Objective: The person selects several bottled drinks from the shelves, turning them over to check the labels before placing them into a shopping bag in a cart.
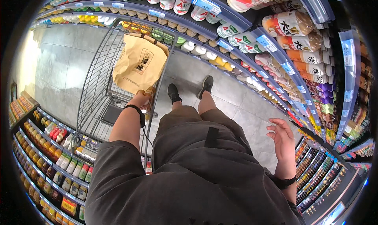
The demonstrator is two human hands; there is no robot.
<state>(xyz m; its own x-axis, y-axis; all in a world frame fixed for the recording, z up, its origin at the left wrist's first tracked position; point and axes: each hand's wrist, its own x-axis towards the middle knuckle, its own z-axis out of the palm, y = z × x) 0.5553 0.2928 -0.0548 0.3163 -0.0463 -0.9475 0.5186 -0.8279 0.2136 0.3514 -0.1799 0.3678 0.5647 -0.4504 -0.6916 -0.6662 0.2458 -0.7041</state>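
Left hand (142,100): fingers curled in, wrapped about a brown bottle-like item (149,92); exact kind not legible, much of it covered by the knuckles. Black band (134,108) at the wrist.

Right hand (281,132): fingers loosely bent and spread, nothing held, poised in the air well apart from the shelving to its right.

Brown bottle-like item: located within the left fingers, at the person's-right side of a wire shopping cart (97,61). Handling, by judgement: fairly light, firm, smooth, perhaps a little slippery; fragility cannot be told. Best hold: round the middle, thumb opposed to fingers.

Paper bag (138,63): tan, dark print, creased, lying in the cart directly beyond the left fingers. Judged light and soft-walled, liable to crumple or tear; contents not visible. Best hold: a gathered upper edge, or a palm beneath.

Surroundings: cart wires stand close about the left fingers, the side rail just to their right, hindering a sideways reach. Dark seat panel (112,114) below and left of them. Beyond the bag, shelves of white bottles (182,6) with red and green print. Beyond the right fingers, clear-fronted snack packs (289,23). Far left and nearer the body, a low shelf of bottles (65,162). Between the two hands, black shoes (173,93) on grey floor tiles (236,92).
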